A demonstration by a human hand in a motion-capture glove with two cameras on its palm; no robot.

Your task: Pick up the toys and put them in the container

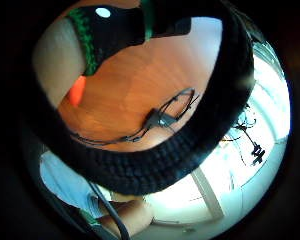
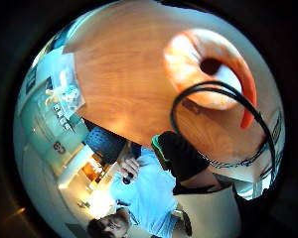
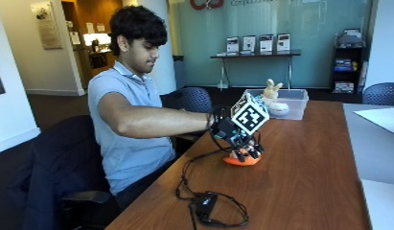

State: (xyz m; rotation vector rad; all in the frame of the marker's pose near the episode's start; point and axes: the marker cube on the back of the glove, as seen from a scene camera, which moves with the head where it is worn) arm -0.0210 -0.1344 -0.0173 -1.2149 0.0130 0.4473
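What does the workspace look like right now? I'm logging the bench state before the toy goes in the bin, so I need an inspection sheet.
Surface: wooden table, brown, with a white sheet at its far side.
Job's things: orange toy on the table under the gloved hand; clear container at the table's far end, already holding a plush rabbit and a white item.
Clutter: small black box near the front edge.
Hands: right hand reaches down onto the orange toy; finger state cannot be made out. Other hand not seen.
Cables: black cable runs from the wrist to the box.
Surroundings: office chairs, glass wall, leaflet table behind.
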